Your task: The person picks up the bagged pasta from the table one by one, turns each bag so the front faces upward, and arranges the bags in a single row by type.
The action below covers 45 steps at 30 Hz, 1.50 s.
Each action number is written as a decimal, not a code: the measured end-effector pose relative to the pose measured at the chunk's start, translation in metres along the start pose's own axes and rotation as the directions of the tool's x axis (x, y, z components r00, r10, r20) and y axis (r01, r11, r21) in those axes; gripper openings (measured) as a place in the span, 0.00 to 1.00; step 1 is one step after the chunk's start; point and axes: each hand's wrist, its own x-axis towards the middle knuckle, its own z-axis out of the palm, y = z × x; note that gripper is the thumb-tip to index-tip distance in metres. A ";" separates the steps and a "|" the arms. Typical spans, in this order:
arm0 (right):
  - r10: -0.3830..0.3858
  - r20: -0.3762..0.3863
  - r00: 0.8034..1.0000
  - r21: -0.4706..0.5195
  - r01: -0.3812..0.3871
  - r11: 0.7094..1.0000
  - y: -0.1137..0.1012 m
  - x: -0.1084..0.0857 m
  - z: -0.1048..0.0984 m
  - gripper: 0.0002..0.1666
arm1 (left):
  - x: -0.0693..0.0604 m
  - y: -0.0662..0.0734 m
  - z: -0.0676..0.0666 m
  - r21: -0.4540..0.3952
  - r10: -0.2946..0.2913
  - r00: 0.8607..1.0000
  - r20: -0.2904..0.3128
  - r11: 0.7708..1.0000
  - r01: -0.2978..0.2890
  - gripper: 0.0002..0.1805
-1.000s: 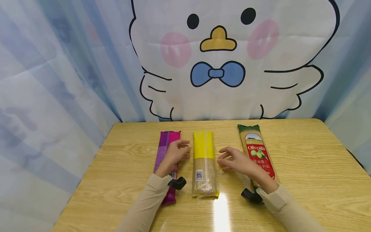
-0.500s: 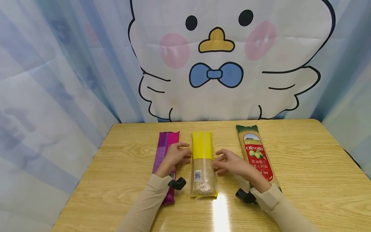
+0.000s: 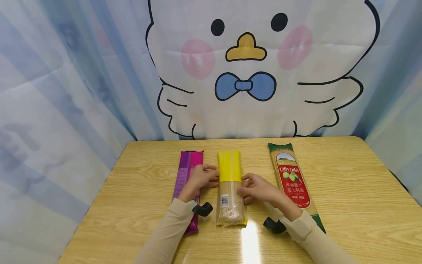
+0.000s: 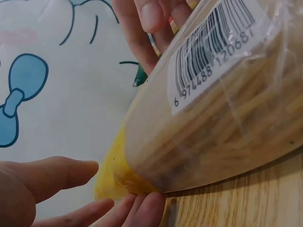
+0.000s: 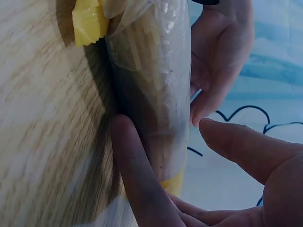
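Left hand (image 3: pixel 200 179) and right hand (image 3: pixel 262 189), fingers relaxed, ungripping, flank the long yellow-and-clear plastic noodle packet (image 3: pixel 227 189), flat on the wooden table (image 3: pixel 132 190); even, low fingertip pressure from both sides seems advisable.

Before you: one purple packet (image 3: pixel 182 178), one yellow-ended packet (image 3: pixel 229 190), one green-ended packet (image 3: pixel 292 179); three packets in all. One tabletop (image 3: pixel 356 179). Yours: one left hand (image 3: pixel 201 177), one right hand (image 3: pixel 260 189), two sleeves (image 3: pixel 163 233), two black wrist cameras (image 3: pixel 203 209). Also one printed blue bow tie (image 3: pixel 244 85).
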 end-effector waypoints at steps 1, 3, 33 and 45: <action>-0.002 -0.004 1.000 -0.003 0.002 1.000 0.000 0.000 0.001 0.35 | 0.000 0.000 0.001 0.001 -0.001 1.000 0.001 1.000 0.001 0.23; -0.008 -0.010 1.000 -0.006 0.008 1.000 0.001 0.001 0.002 0.34 | 0.000 0.000 0.002 0.001 -0.005 1.000 0.003 1.000 0.005 0.23; -0.006 -0.045 0.999 0.026 0.007 1.000 0.003 0.000 0.004 0.33 | 0.002 -0.004 0.008 0.078 0.043 0.999 -0.016 0.996 -0.042 0.21; -0.035 -0.082 0.996 0.003 0.035 0.999 -0.005 -0.006 0.004 0.34 | 0.000 0.000 0.011 0.046 0.046 0.999 -0.025 0.998 -0.045 0.20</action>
